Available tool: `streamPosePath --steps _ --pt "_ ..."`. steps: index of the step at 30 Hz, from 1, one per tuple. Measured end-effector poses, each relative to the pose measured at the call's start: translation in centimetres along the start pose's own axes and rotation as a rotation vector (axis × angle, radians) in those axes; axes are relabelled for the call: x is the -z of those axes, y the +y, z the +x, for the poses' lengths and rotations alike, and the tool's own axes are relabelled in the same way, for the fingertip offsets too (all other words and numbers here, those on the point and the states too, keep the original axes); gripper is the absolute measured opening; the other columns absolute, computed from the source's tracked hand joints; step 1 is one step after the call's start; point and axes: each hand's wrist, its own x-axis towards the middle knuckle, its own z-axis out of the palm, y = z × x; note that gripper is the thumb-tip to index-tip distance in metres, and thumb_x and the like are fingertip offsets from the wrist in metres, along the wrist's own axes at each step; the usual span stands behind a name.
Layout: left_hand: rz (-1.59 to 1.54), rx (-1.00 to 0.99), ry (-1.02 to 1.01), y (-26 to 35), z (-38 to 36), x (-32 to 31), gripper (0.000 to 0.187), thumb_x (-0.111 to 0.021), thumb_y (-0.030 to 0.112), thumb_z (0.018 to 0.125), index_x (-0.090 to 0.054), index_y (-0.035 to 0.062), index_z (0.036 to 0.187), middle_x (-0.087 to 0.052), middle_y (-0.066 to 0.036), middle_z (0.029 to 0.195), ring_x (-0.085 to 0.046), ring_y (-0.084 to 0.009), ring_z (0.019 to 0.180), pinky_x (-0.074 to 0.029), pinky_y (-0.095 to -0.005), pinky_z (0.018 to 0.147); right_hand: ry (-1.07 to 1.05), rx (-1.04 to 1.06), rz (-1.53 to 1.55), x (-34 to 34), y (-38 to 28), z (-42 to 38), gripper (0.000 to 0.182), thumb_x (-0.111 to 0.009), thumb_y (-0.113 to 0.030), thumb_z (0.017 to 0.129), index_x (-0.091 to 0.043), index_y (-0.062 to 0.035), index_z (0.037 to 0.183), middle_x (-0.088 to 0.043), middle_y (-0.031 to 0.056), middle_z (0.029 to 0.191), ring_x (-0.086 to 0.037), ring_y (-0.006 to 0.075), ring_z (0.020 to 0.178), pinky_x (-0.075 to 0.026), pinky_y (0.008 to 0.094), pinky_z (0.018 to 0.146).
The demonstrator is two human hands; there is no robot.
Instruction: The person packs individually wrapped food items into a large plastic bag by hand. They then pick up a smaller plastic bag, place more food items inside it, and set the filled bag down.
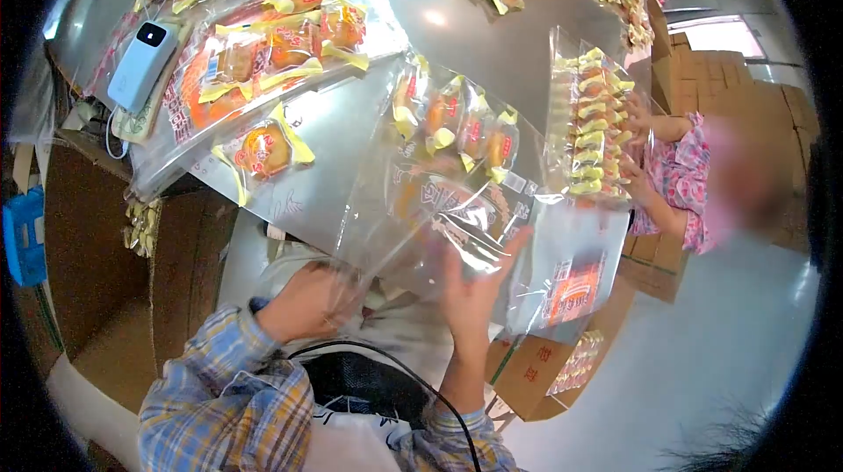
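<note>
A: What is the biggest thing here?

B: The metal desk (pixel 430 20), bright with reflections. At its right side, a person in a pink patterned top (pixel 680 169) has both hands at a filled bag (pixel 600 125), with yellow-trimmed packs stacked in it

A: And in front of the wearer?

B: A clear bag (pixel 452 200) over the near edge of the desk, its near end hanging past it toward the wearer's lap. It lies between and beyond the two hands, its far end well apart from them

A: How do the hands meet it?

B: The right hand (pixel 472 292) is at its near right part, fingers (pixel 453 274) spread, thumb apart, seemingly behind the shiny film; I see no firm pinch. The left hand (pixel 312 301) is at the near left edge, fingers curled and blurred, so I cannot tell how tightly they close on the film

A: What does the bag look like?

B: Thin, glossy and creased, with pale printed characters and a small barcode. Its near part is slack

A: And the smallest things?

B: Four small packs (pixel 444 116) side by side in its far end, with yellow ends, red print and brownish contents
</note>
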Motion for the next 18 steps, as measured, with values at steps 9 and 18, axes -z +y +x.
streamPosePath --steps 9,18 --pt "-0.182 -0.472 0.388 8.5 -1.3 2.4 0.031 -0.077 0.019 0.084 -0.074 0.0036 0.11 -0.072 -0.009 0.103 -0.067 -0.0234 0.09 -0.053 -0.0357 0.074 0.139 0.08 0.011 -4.0 -1.1 8.3 0.094 -0.078 -0.038 0.091 -0.027 0.0017 0.159 -0.028 0.0281 0.159 -0.028 0.0432 0.15 -0.027 0.051 0.123" --pt "0.178 -0.144 0.338 13.2 3.1 0.8 0.062 -0.065 0.03 0.087 -0.059 -0.0123 0.132 -0.06 -0.027 0.137 -0.053 -0.0436 0.135 -0.04 -0.0498 0.116 0.143 -0.001 0.25 -5.1 -1.4 10.9 0.067 -0.075 -0.029 0.094 -0.047 -0.0103 0.153 -0.043 0.016 0.141 -0.053 0.0263 0.115 -0.051 0.0379 0.09"
